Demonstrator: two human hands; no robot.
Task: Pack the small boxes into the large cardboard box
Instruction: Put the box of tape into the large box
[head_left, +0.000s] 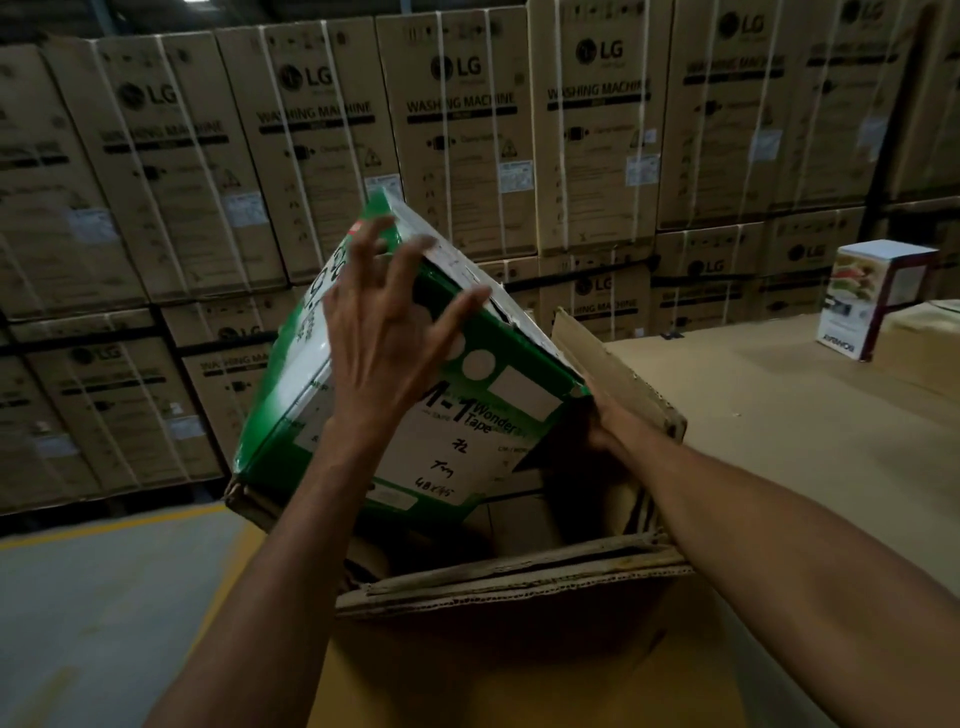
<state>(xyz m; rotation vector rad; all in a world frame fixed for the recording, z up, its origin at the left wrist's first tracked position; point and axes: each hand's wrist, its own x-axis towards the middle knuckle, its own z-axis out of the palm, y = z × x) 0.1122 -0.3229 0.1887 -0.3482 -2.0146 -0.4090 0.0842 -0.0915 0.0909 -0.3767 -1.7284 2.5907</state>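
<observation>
A green and white tape box (498, 395) tilts over the open top of the large cardboard box (509, 577), its lower end dipping inside. My left hand (395, 332) lies flat against the box's upper face with fingers spread. My right hand (602, 421) reaches under the box's right lower corner, next to the raised cardboard flap (613, 364); most of its fingers are hidden beneath the box. A second small box (872, 301), white with a food picture, stands upright on the cardboard surface at the far right.
Stacked washing machine cartons (457, 130) form a wall behind. A flat cardboard surface (753, 405) stretches to the right of the large box. Grey floor with a yellow line (104, 530) lies at the left.
</observation>
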